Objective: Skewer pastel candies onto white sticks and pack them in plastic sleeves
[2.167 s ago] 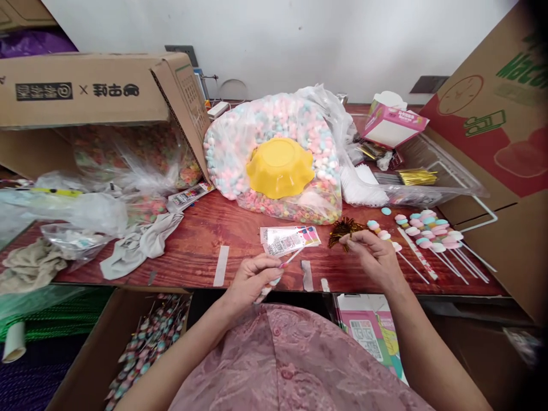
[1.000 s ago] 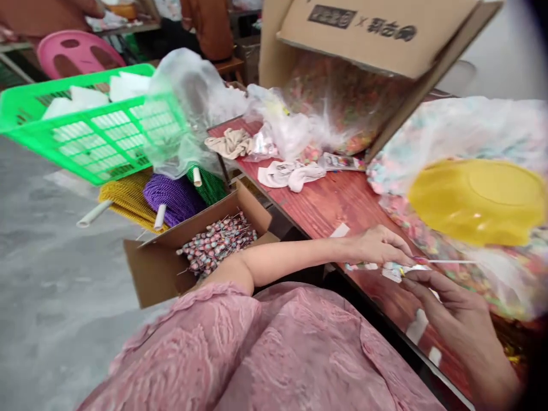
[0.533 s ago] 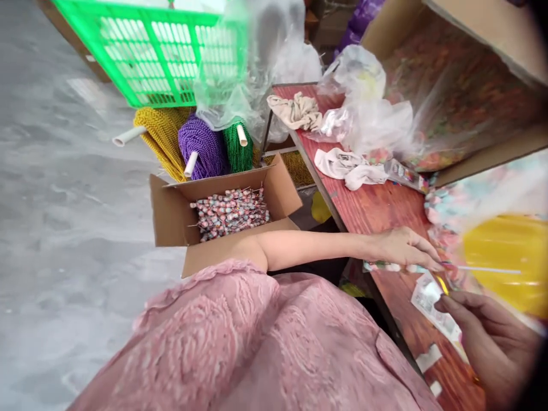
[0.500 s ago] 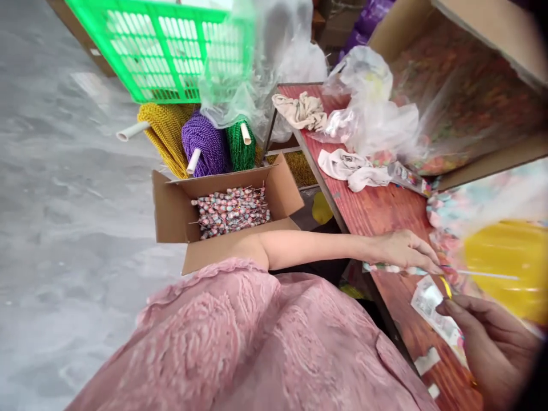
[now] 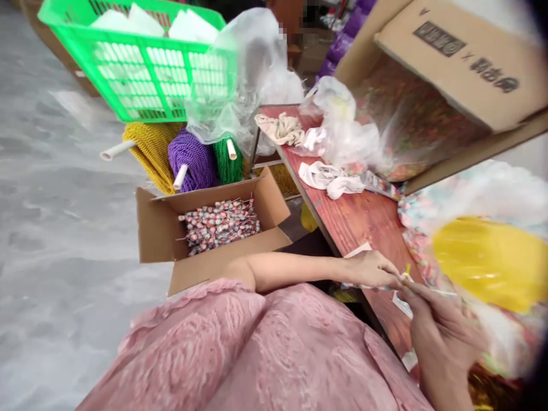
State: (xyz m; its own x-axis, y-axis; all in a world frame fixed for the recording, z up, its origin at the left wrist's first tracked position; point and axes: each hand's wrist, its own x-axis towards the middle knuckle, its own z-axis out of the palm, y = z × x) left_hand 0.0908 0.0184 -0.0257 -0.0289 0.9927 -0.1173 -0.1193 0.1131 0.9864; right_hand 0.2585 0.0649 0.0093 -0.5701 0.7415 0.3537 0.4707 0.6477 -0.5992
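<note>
My left hand (image 5: 373, 269) is closed in a pinch on a candy skewer (image 5: 363, 285), a thin white stick with pastel sweets, at the front edge of the red wooden table (image 5: 359, 220). My right hand (image 5: 432, 317) meets it from the right, its fingers pinched on a small gold twist tie (image 5: 406, 270) at the stick. Both hands touch at the skewer. A white printed label (image 5: 402, 305) lies on the table just under them.
An open cardboard box (image 5: 162, 240) of finished skewers (image 5: 220, 224) stands on the floor at my left. Behind it lie yellow, purple and green cord rolls (image 5: 188, 162) and a green crate (image 5: 141, 63). A yellow bowl (image 5: 492, 262) rests on bagged sweets; rags (image 5: 329, 177) and a tipped carton (image 5: 454, 63) sit farther back.
My head turned from the table to the left, and the floor box came into view. My right hand moved in from the lower right to meet the left hand at the skewer.
</note>
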